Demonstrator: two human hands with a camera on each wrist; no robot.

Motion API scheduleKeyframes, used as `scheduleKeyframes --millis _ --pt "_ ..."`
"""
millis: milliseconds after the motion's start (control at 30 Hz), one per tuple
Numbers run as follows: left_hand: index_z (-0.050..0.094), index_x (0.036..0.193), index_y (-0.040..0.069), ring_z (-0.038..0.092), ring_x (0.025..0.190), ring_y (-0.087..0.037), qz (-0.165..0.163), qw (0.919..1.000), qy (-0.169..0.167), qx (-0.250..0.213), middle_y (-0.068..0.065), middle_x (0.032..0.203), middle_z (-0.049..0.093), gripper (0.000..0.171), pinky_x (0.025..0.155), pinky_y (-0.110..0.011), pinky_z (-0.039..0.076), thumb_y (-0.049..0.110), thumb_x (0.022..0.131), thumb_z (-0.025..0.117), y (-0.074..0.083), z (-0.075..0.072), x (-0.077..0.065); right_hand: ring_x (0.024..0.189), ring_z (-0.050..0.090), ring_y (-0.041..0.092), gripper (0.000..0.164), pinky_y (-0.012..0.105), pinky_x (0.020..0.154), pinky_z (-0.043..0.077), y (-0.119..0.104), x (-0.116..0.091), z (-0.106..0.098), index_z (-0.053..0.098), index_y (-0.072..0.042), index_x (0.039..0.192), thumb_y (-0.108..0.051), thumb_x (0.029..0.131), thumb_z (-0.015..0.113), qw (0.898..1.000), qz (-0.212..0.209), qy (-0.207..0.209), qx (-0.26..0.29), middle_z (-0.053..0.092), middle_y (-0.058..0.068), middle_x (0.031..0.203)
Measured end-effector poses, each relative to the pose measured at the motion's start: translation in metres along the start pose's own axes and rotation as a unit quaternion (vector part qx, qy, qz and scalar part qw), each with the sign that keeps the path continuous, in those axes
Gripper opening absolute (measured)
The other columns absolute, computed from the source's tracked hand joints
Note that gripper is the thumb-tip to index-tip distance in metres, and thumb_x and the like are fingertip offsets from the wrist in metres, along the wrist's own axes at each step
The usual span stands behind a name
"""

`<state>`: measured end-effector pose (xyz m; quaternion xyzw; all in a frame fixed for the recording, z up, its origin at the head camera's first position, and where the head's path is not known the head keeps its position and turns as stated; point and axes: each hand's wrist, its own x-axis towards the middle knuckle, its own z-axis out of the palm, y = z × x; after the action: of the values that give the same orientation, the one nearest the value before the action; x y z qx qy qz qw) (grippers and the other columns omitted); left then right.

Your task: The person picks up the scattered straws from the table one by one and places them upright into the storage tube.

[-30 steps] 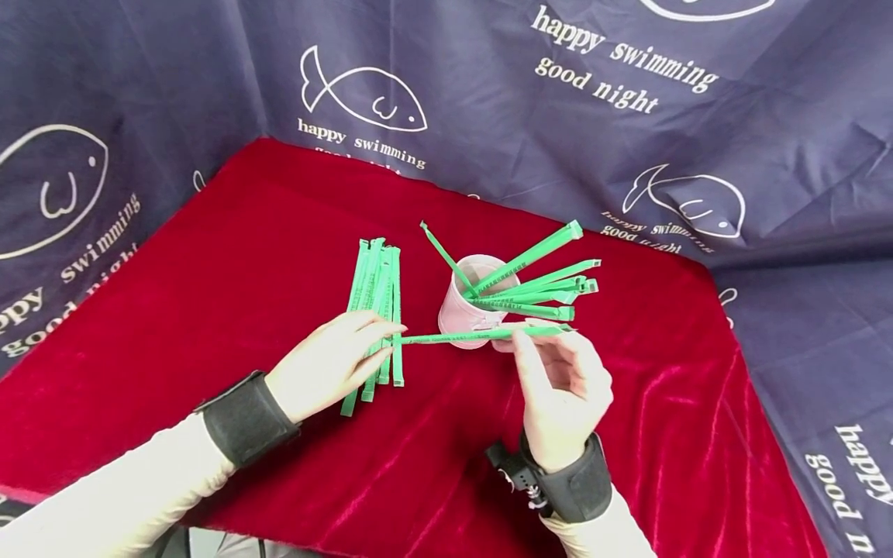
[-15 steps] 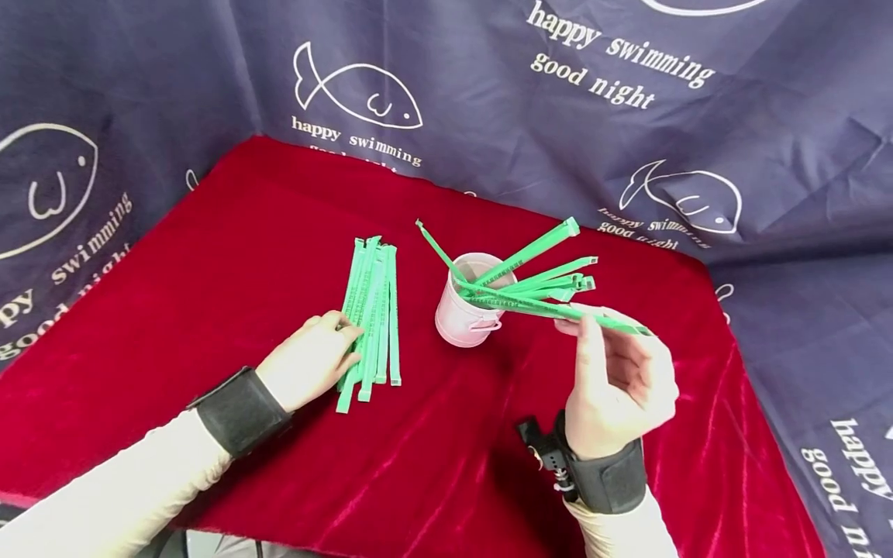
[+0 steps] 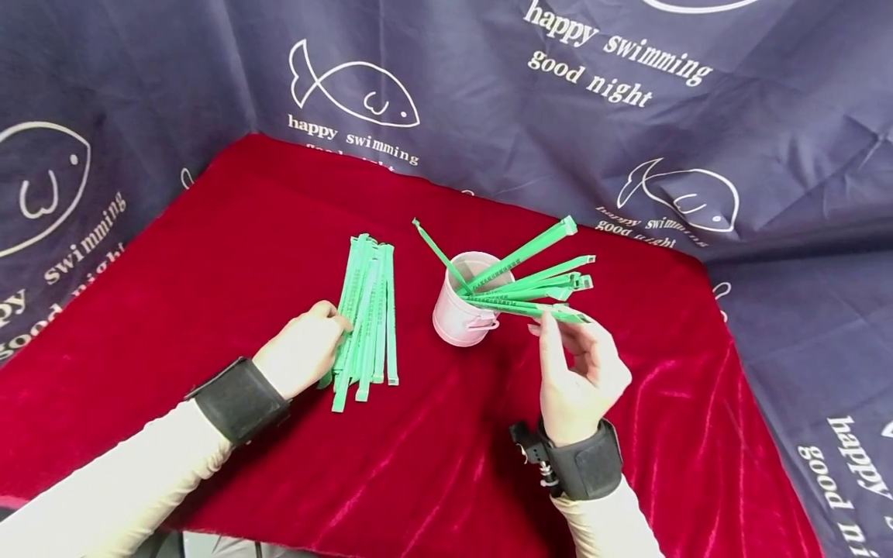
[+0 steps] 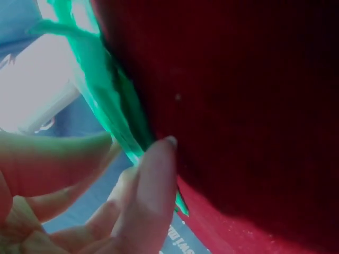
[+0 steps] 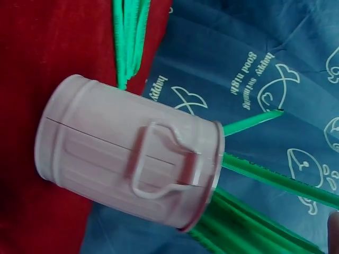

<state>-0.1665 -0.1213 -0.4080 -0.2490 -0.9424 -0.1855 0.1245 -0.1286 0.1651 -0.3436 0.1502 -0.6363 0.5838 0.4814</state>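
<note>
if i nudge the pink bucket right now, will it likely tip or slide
The pink bucket could tip to the person's right, since most green wrapped sticks in it lean out that way. It probably won't slide freely, as it stands on velvety red cloth.

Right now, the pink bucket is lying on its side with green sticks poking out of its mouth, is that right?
Not on its side: the pink bucket stands upright on the red cloth, as the head view shows. Green sticks do poke out of its mouth.
</note>
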Motion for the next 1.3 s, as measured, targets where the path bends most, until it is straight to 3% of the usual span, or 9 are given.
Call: scheduleKeyframes --millis 200,433,667,967,1167,1300 --pt "0.066 0.084 0.000 0.058 0.064 -0.026 -0.006 1.0000 0.004 0.002 -0.016 0.078 0.056 0.009 0.059 -0.040 0.057 -0.008 0.081 0.066 -0.003 0.000 0.001 0.068 0.073 0.008 0.020 0.023 0.068 0.059 0.013 -0.004 -0.003 0.062 0.020 0.091 0.005 0.084 0.072 0.998 0.047 -0.024 -0.018 0.076 -0.003 0.087" --pt "0.055 0.076 0.003 0.051 0.057 -0.023 -0.019 0.9997 0.014 0.006 -0.011 0.067 0.050 0.015 0.054 -0.037 0.052 -0.003 0.084 0.066 -0.006 0.001 0.000 0.068 0.072 0.004 0.017 0.022 0.065 0.059 0.025 -0.009 -0.003 0.063 0.018 0.092 0.004 0.084 0.071 0.995 0.087 -0.041 -0.040 0.075 -0.006 0.083" --pt "0.053 0.089 -0.001 0.059 0.062 -0.027 -0.046 0.9989 -0.005 -0.001 -0.014 0.072 0.058 0.022 0.060 -0.042 0.055 -0.003 0.080 0.072 -0.010 -0.002 0.001 0.070 0.072 0.004 0.014 0.022 0.066 0.059 0.031 -0.012 -0.002 0.064 0.015 0.092 0.005 0.085 0.071 0.990 0.110 -0.068 -0.052 0.073 -0.019 0.085" --pt "0.054 0.106 -0.009 0.064 0.065 -0.028 -0.084 0.9952 -0.024 -0.044 -0.020 0.079 0.066 0.033 0.065 -0.045 0.057 -0.002 0.080 0.072 -0.015 -0.006 0.002 0.071 0.072 0.005 0.014 0.025 0.067 0.060 0.035 -0.013 -0.003 0.065 0.014 0.095 0.005 0.086 0.070 0.987 0.129 -0.086 -0.047 0.073 -0.010 0.084" --pt "0.056 0.112 -0.011 0.065 0.068 -0.026 -0.103 0.9919 -0.034 -0.067 -0.014 0.077 0.067 0.033 0.069 -0.045 0.058 -0.001 0.082 0.061 -0.016 -0.009 0.002 0.073 0.072 0.007 0.032 0.027 0.067 0.060 0.034 -0.015 -0.002 0.053 0.014 0.110 0.008 0.084 0.070 0.991 0.116 -0.066 -0.024 0.073 -0.009 0.091" --pt "0.056 0.118 -0.010 0.062 0.070 -0.025 -0.118 0.9894 -0.035 -0.077 -0.012 0.081 0.066 0.038 0.073 -0.046 0.056 0.002 0.082 0.058 -0.013 -0.013 0.002 0.068 0.071 0.010 0.033 0.028 0.064 0.060 0.032 -0.015 -0.001 0.050 0.009 0.107 0.006 0.083 0.072 0.993 0.118 -0.029 0.006 0.069 -0.004 0.087"
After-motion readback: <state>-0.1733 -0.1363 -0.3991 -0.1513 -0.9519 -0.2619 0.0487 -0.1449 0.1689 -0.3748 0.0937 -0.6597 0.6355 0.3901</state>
